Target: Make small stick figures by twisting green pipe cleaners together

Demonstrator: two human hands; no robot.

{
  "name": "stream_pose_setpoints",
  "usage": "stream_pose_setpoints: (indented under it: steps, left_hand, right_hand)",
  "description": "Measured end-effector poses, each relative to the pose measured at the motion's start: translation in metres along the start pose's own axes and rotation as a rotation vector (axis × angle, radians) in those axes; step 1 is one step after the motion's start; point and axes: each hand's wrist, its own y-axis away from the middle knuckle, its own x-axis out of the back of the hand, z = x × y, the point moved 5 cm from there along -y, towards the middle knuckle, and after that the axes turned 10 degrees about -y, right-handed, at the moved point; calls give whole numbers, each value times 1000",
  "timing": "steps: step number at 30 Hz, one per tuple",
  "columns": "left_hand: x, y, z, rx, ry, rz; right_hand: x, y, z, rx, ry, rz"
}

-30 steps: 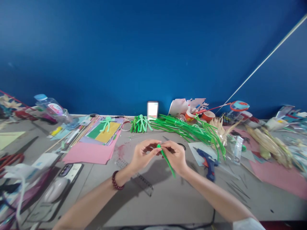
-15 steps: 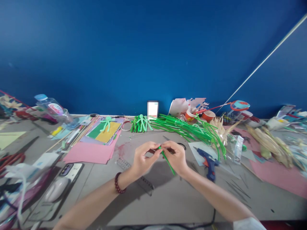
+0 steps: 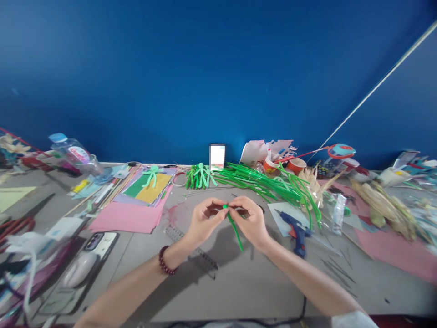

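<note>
Between my two hands, above the middle of the table, is a green pipe cleaner [image 3: 236,233]. My left hand [image 3: 207,219] pinches its upper end between thumb and fingers. Right beside it, my right hand [image 3: 250,222] pinches the same end, and the fingertips of both hands nearly meet. The loose part hangs down toward me, slightly slanted to the right. Part of the pinched end is hidden by the fingers. Behind my hands lie a bundle of long green pipe cleaners [image 3: 252,181] and small figures twisted from green pipe cleaners [image 3: 202,176].
A glue gun [image 3: 297,233] lies to the right on white paper. A clear ruler [image 3: 205,263] sits under my left wrist. At the left are pink paper [image 3: 124,218], a mouse [image 3: 81,269], a phone [image 3: 99,241] and a bottle [image 3: 73,152]. A lit screen [image 3: 217,157] leans on the blue wall.
The hanging part of the pipe cleaner has swung a little left and is steeper. Both hands keep their pinch, with the fingers shifted slightly upward.
</note>
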Motion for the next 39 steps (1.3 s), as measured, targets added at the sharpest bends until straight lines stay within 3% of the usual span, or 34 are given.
stream_pose_setpoints:
  steps: [5, 15, 22, 27, 39]
  left_hand:
    - [7, -7, 1, 45, 34, 28]
    - [8, -10, -2, 50, 36, 18]
    - [12, -19, -1, -71, 100, -85]
    - [8, -18, 1, -28, 114, -150]
    - [13, -16, -12, 205, 78, -28]
  right_hand:
    - [-5, 2, 10, -108, -81, -79]
    - [-4, 1, 10, -64, 115, -110]
    - [-10, -3, 16, -345, -311, -130]
    - [-16, 0, 21, -496, -492, -175]
    - [-20, 0, 20, -572, -487, -324]
